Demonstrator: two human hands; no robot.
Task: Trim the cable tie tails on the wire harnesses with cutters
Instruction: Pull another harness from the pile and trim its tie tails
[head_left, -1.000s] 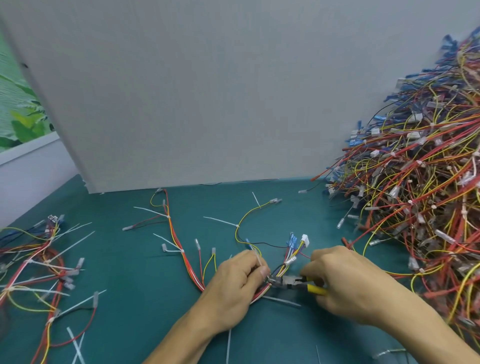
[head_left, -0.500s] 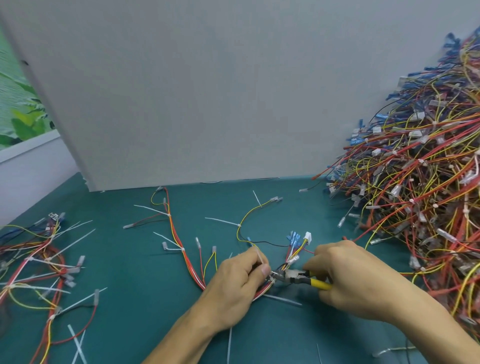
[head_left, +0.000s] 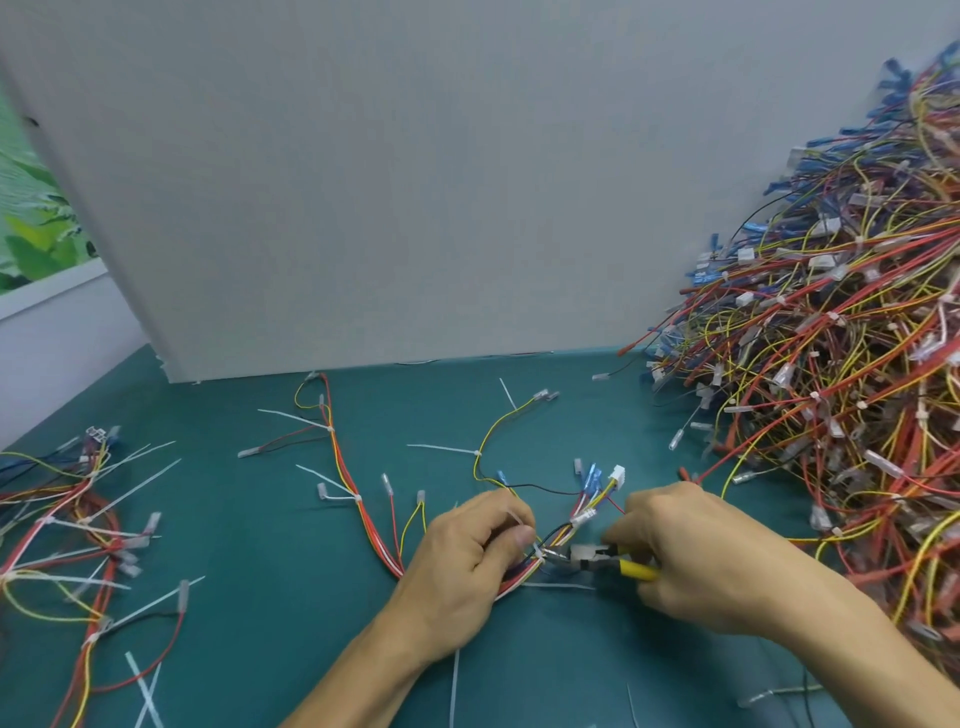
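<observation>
Centrally, item one: teal-green worktop (head_left: 270, 519), matte, backed by an upright pale grey panel (head_left: 415, 182).

Item two: wire harness of red, yellow, white and black leads (head_left: 363, 514), lying on the worktop, running from the panel's foot down to the hands. Its blue and white plug connectors (head_left: 597, 480) fan out just above the hands. Several white cable tie tails (head_left: 441, 448) stick out from it, uncut.

Item three: left hand (head_left: 467, 566), fingers curled and closed on the harness bundle, thumb and forefinger pinching at a tie.

Item four: right hand (head_left: 691, 561), closed round the yellow-handled metal cutters (head_left: 597, 560). Cutter nose points left and meets the harness at the white tie just beside the left thumb; whether the blades are closed on the tail cannot be told.

Item five: large tangled heap of red, yellow and blue harnesses (head_left: 831, 364), at the right, piled high.

Item six: smaller group of harnesses with long white tie tails (head_left: 78, 525), at the left edge of the worktop, well apart from the hands.

Item seven: loose white tie offcuts (head_left: 145, 691), scattered along the near worktop.
</observation>
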